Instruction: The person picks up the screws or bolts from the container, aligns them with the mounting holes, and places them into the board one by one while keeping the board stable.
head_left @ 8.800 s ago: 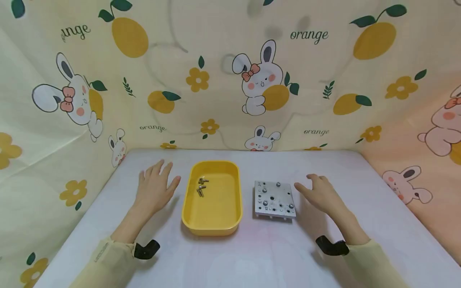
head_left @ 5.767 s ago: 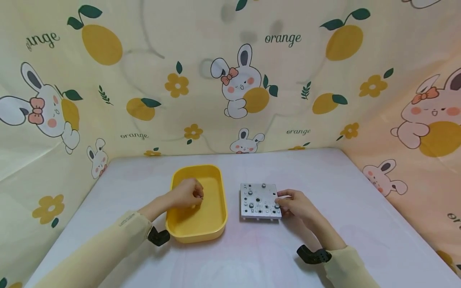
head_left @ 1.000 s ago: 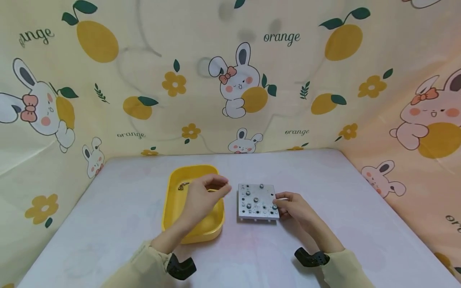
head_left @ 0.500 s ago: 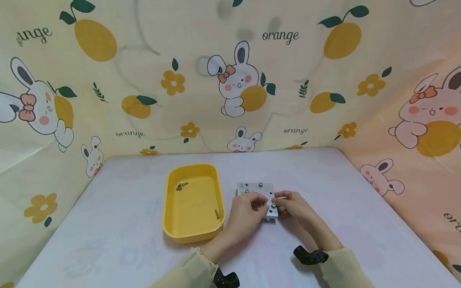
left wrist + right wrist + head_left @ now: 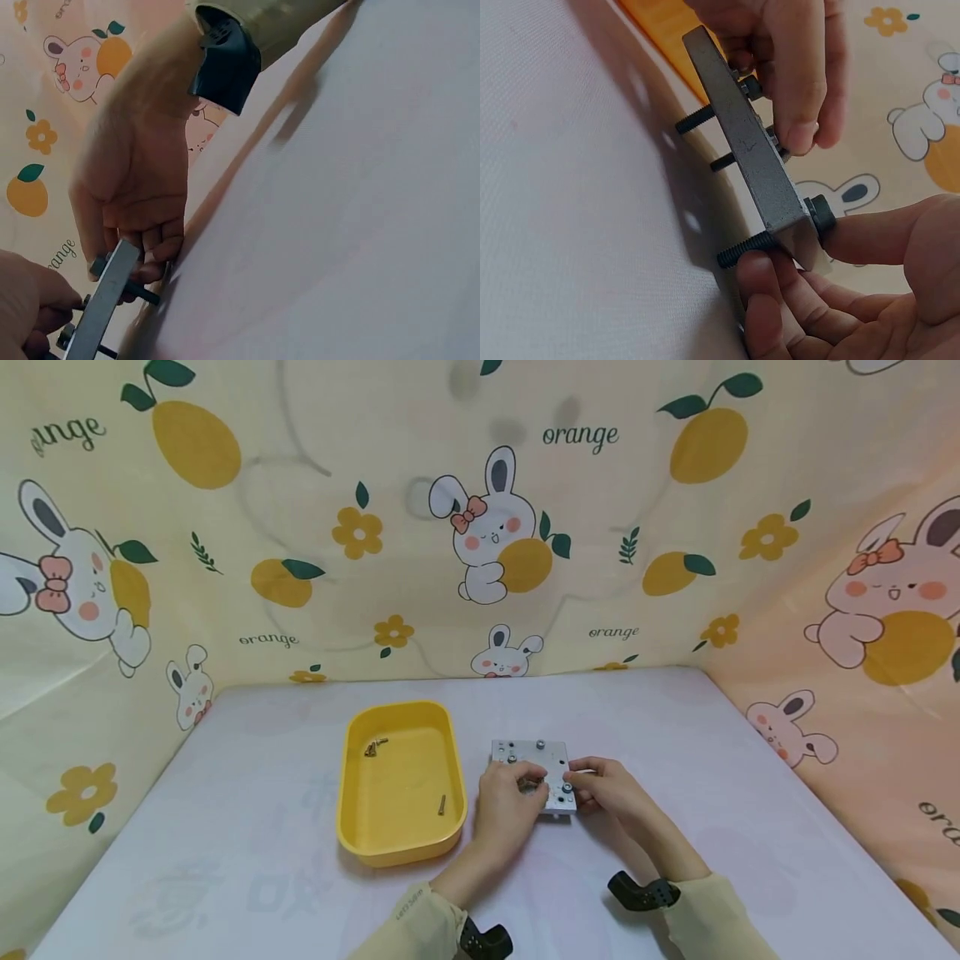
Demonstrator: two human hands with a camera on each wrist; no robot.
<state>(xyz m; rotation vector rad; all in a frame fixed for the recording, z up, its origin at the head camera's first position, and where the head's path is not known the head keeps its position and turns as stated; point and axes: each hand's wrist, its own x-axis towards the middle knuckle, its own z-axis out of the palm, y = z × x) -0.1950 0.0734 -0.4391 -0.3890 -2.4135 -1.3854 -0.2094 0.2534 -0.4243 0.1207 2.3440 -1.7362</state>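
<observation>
A silver metal plate (image 5: pixel 555 760) with bolts through it lies right of the tray. My left hand (image 5: pixel 506 806) reaches over its front left part, thumb and fingertips pinching a screw at the top face; the right wrist view shows these fingers (image 5: pixel 802 82) on a small screw head, partly hidden. My right hand (image 5: pixel 618 793) grips the plate's right edge. In the right wrist view its thumb presses a bolt head (image 5: pixel 822 213), and its fingers (image 5: pixel 761 277) curl under the plate (image 5: pixel 750 142) beside a threaded shank.
A yellow tray (image 5: pixel 347 793) stands left of the plate, close to my left forearm. A few small screws (image 5: pixel 371 749) lie near its back left, and a single screw (image 5: pixel 442 805) near its front right. A patterned cloth (image 5: pixel 480 552) hangs behind the table.
My left hand has moved right from over the tray to the plate, uncovering the tray's single screw. Over the last half second it has barely shifted. My right hand keeps its grip on the plate's edge.
</observation>
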